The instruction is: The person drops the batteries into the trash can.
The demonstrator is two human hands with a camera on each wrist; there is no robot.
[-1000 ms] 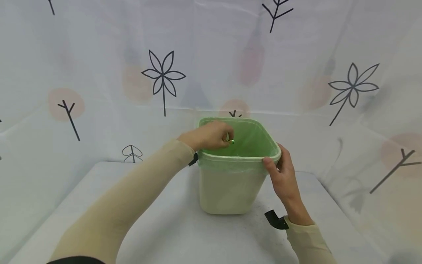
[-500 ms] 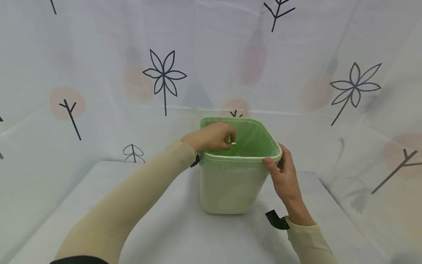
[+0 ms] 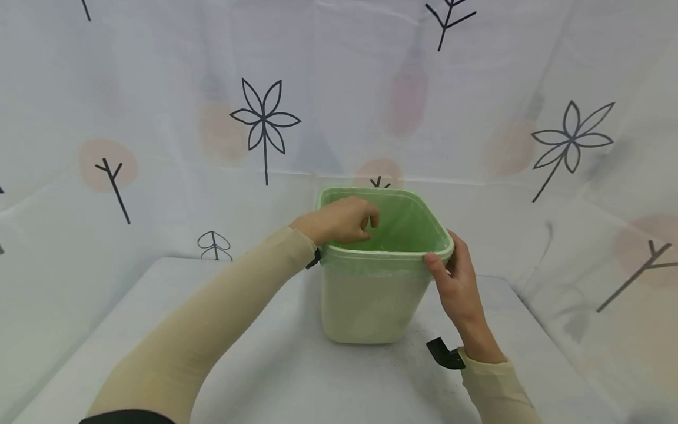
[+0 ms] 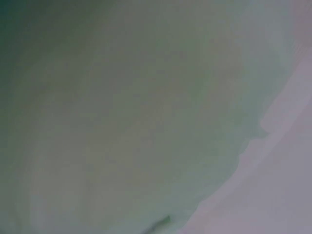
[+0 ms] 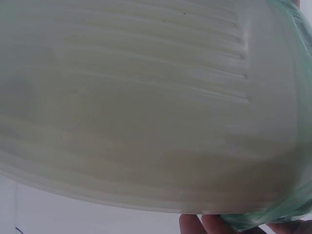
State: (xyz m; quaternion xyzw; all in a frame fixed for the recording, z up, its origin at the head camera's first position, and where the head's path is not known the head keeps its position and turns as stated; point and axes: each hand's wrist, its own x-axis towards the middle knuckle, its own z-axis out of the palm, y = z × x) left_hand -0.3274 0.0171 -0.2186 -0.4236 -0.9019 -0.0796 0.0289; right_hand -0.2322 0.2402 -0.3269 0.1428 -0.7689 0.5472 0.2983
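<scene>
A pale trash bin (image 3: 371, 306), lined with a thin green plastic bag (image 3: 413, 221), stands upright on the table. My left hand (image 3: 341, 219) reaches over its left rim, wrist above the edge, fingers bent loosely with a gap between thumb and index finger and nothing visible between them. My right hand (image 3: 455, 282) grips the right front corner of the rim, thumb on the near side and fingers round the outside. In the right wrist view, fingertips (image 5: 214, 224) show beside the bin's ribbed wall (image 5: 146, 122) and the bunched liner. The bin's floor is hidden.
A white-covered table (image 3: 254, 377) lies under the bin. Behind it hangs a pale cloth backdrop (image 3: 339, 106) printed with flowers and twigs. Black straps with camera mounts sit at the wrists, one mount (image 3: 445, 353) jutting out near the right sleeve.
A small shiny gold-green thing pinched in my left fingertips, seen in both earlier frames, is gone from them; the fingers have let go over the bin. My right hand stays on the rim.
</scene>
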